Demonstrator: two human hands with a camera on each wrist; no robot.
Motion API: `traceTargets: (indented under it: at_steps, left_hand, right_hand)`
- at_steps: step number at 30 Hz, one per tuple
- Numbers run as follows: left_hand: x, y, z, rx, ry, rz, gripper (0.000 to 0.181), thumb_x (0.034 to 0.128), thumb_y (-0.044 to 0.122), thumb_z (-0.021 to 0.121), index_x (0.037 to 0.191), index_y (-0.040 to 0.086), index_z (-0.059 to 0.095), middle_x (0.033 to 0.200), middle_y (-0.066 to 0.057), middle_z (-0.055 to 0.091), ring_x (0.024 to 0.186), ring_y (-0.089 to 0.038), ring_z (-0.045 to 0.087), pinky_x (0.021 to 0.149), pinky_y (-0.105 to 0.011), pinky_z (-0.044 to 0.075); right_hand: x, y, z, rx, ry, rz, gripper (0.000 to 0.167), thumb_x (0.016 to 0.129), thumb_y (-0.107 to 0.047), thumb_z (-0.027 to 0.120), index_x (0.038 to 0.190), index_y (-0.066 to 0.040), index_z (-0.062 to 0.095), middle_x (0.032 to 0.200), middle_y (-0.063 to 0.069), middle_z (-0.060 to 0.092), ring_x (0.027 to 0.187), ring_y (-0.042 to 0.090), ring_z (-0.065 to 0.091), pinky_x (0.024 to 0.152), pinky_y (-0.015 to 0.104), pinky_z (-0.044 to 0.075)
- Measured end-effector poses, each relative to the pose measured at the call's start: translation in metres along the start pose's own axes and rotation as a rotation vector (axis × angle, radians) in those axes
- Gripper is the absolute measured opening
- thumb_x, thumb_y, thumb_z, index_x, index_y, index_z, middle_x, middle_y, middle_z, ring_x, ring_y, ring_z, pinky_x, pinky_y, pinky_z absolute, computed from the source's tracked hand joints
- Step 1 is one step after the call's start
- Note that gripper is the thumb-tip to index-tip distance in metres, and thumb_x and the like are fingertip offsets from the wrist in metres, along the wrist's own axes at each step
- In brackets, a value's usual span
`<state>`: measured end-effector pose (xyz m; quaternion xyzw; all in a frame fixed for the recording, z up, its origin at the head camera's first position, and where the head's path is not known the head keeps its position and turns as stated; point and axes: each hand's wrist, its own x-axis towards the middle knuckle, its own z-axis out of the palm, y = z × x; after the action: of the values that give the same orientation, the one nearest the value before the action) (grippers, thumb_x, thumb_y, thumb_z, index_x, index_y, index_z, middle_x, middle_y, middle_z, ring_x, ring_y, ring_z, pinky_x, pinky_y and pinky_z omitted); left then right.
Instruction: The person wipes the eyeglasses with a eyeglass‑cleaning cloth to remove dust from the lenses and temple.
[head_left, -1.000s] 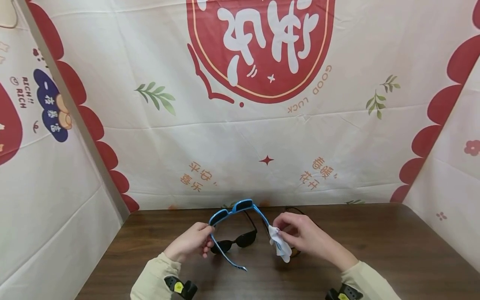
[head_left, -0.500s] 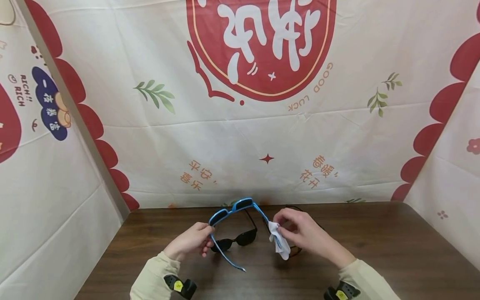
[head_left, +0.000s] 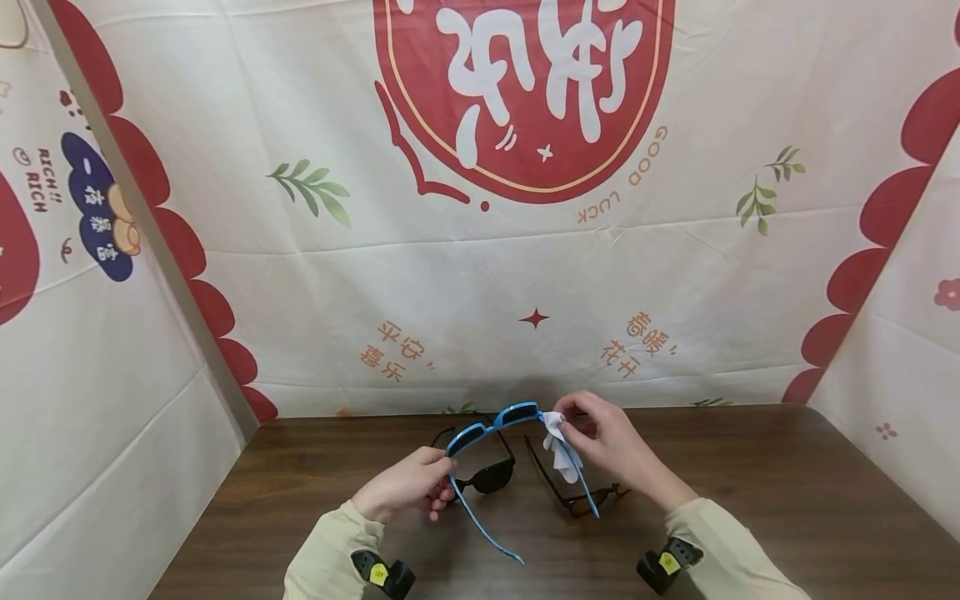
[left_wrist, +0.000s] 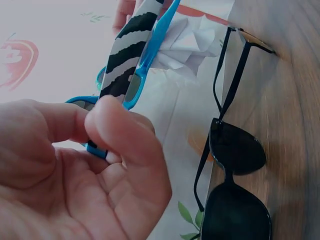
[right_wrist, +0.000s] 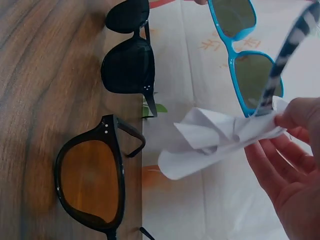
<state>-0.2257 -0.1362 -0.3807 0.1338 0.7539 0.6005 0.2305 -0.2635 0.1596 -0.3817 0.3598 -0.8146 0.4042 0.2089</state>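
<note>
Blue-framed sunglasses [head_left: 519, 412] with dark lenses are held up off the table, temples unfolded. My left hand [head_left: 408, 485] pinches them at the left hinge; the left wrist view shows black-and-white stripes on the inside of that temple [left_wrist: 131, 55]. A thin white cloth [right_wrist: 215, 137] is wrapped around the other temple close to its hinge. My right hand [head_left: 611, 437] pinches that temple through the cloth, thumb on one side and fingers on the other. The cloth's loose end hangs down, creased.
Below the blue pair, black sunglasses [head_left: 493, 477] rest on the brown wooden table [head_left: 337, 442], partly hidden by my left hand. Dark-framed glasses with amber lenses [right_wrist: 90, 180] lie to their right. A printed white curtain [head_left: 465, 283] hangs behind the table.
The blue sunglasses and my left hand have shifted right. My right hand and the cloth have slid up the temple toward the hinge, baring its tip. More of the amber glasses shows.
</note>
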Motion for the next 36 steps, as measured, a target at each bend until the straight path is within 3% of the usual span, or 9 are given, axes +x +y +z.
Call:
traceTargets:
  at_steps: [6,9,13,19,25,36]
  left_hand:
    - [0.002,0.004,0.003,0.032,-0.023,0.006,0.018,0.0965,0.008,0.038,0.081,0.006,0.046,0.062,-0.002,0.046,0.049,-0.009,0.042,0.047,-0.021,0.043]
    - [0.002,0.004,0.004,0.032,-0.023,0.016,0.019,0.0972,0.008,0.038,0.080,0.006,0.047,0.062,-0.002,0.046,0.049,-0.008,0.043,0.047,-0.021,0.043]
    - [0.003,0.002,0.001,-0.028,-0.007,0.015,0.020,0.0987,0.009,0.038,0.081,0.006,0.046,0.062,-0.002,0.045,0.049,-0.009,0.042,0.048,-0.021,0.043]
    - [0.002,-0.003,-0.009,-0.095,0.043,0.009,0.020,0.0987,0.008,0.036,0.081,0.006,0.045,0.062,-0.002,0.045,0.050,-0.009,0.041,0.049,-0.022,0.043]
    - [0.001,-0.005,-0.020,-0.081,0.082,0.002,0.021,0.0999,0.010,0.036,0.082,0.004,0.046,0.062,-0.001,0.045,0.052,-0.009,0.042,0.050,-0.022,0.044]
    - [0.001,-0.009,-0.031,-0.082,0.089,-0.012,0.023,0.1002,0.009,0.034,0.082,0.004,0.047,0.063,-0.001,0.044,0.051,-0.008,0.041,0.051,-0.022,0.044]
  right_hand:
    - [0.001,-0.003,-0.003,-0.009,0.018,0.015,0.021,0.084,0.013,0.064,0.099,-0.001,0.060,0.095,0.005,0.060,0.082,0.024,0.064,0.067,0.029,0.056]
    - [0.000,-0.003,-0.004,-0.018,0.015,0.010,0.022,0.083,0.014,0.064,0.098,-0.001,0.060,0.094,0.005,0.059,0.080,0.019,0.063,0.066,0.028,0.056]
    - [-0.005,-0.005,-0.004,-0.034,-0.001,0.013,0.025,0.081,0.014,0.066,0.098,-0.002,0.060,0.092,0.003,0.060,0.076,0.011,0.062,0.064,0.025,0.055]
    - [-0.015,-0.011,-0.002,0.027,-0.051,0.046,0.019,0.086,0.008,0.065,0.098,-0.005,0.060,0.092,0.000,0.061,0.077,0.011,0.064,0.065,0.027,0.055]
    - [-0.021,-0.015,-0.002,0.066,-0.090,-0.007,0.017,0.087,0.005,0.066,0.097,-0.008,0.061,0.090,-0.001,0.062,0.078,0.011,0.063,0.065,0.028,0.055]
    - [-0.024,-0.035,-0.015,0.155,-0.174,-0.125,0.027,0.084,0.008,0.065,0.098,-0.014,0.061,0.090,-0.006,0.063,0.075,0.009,0.061,0.066,0.027,0.053]
